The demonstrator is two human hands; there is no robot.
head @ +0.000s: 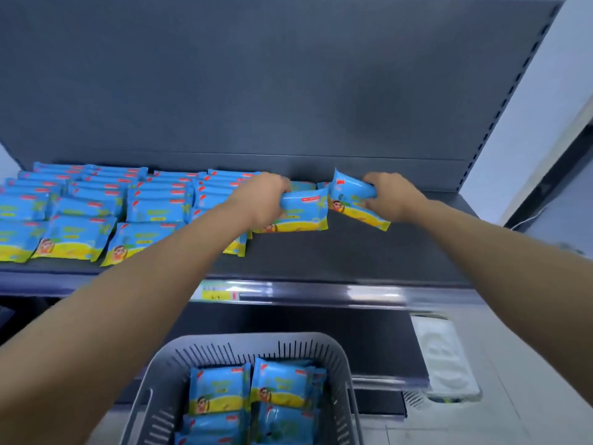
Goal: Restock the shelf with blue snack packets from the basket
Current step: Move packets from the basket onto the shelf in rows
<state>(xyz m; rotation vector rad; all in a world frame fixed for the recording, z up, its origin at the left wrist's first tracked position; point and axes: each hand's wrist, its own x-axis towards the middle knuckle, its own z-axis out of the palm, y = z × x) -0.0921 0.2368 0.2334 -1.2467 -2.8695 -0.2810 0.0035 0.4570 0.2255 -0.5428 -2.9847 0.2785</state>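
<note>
Packets (96,207) lie in rows on the left of the shelf (353,258), and an arm (192,242) hides some. The left hand (266,195) grips a blue packet (305,213) by its top. The right hand (396,197) squeezes a second packet (351,200), tilted, just beside the first. More packs (221,390) sit in the basket (340,361), cut off at the bottom. Words on them are too blurry to read.

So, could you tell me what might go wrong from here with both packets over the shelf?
The right hand squeezes its tilted packet near one end, so it may slip or land crooked on the shelf. The left forearm crosses over the stocked rows and could nudge front packets off the edge. The left hand holds a second packet close by; the two might bump.
</note>
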